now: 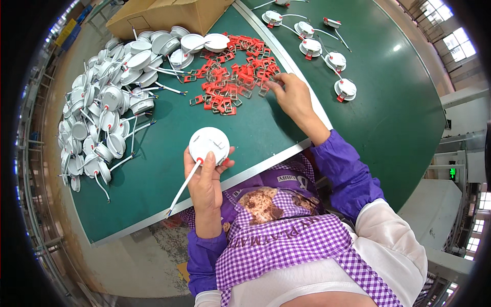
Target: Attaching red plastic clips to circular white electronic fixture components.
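Note:
My left hand (207, 179) holds a round white lamp body (208, 143) above the table's near edge, thumb on its back. A white cable (183, 189) with bare wire ends hangs from it, and a red clip (225, 161) shows at its lower right rim. My right hand (294, 100) reaches to the right edge of a loose pile of red and metal spring clips (225, 82). Its thumb and forefinger are closed at a metal-framed spring clip (263, 90); the fingers partly hide the grip.
A large heap of white lamp bodies (110, 97) with cables covers the left of the green table (169, 120). Behind it stands a cardboard box (163, 15). Beyond a pale metal strip (307, 87), several clipped lamps (345, 89) lie in a line on another green surface.

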Motion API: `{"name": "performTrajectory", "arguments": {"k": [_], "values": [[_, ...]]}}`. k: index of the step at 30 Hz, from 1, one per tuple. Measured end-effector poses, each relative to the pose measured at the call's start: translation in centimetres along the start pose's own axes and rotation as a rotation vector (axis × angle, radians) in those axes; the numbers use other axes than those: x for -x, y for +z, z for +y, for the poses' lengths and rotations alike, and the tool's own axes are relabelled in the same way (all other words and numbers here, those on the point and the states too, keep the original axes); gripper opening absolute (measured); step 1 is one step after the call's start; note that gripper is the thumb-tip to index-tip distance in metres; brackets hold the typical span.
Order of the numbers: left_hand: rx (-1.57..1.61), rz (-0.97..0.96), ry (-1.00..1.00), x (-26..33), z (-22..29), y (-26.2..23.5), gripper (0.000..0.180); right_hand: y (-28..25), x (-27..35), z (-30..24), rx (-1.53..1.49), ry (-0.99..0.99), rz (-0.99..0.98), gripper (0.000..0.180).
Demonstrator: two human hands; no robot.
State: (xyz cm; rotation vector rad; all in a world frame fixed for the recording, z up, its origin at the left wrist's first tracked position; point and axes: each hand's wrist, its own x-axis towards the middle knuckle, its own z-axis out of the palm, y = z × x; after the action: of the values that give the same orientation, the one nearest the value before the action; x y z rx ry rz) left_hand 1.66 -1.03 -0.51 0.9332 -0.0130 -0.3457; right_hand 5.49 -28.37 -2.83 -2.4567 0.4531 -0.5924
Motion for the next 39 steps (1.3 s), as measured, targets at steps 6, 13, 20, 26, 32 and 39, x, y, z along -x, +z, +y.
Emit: {"name": "performTrajectory", "arguments": {"k": [6,13,20,26,32,39], "values": [[-0.207,0.006,-0.090,0.2,-1.0,-0.1,0.041,1.7,0.2,-1.3,0.103,0.015,0.001,0.025],[0.097,0.102,-0.110,0.4,-0.5,0.4,0.025,2.3,2.6,-1.9,-0.118,-0.080,-0.060,0.017],[-0.150,0.030,-0.098,-0.1,-0.7,0.2,0.032,-1.0,4.1,-6.7,-0.704,0.012,-0.183,0.010],[-0.275,0.046,0.009,0.0,-1.1,0.3,0.030,-2.7,6.4,-9.6,-0.404,-0.325,-0.377,0.013],[-0.385,0.093,0.134,0.2,-1.0,0.3,0.029,-2.8,7.9,-10.4,-0.443,-0.330,-0.361,0.013],[-0.505,0.088,0.187,0.3,-1.3,0.0,0.027,-2.3,8.4,-10.1,-0.399,-0.338,-0.352,0.012]]}}
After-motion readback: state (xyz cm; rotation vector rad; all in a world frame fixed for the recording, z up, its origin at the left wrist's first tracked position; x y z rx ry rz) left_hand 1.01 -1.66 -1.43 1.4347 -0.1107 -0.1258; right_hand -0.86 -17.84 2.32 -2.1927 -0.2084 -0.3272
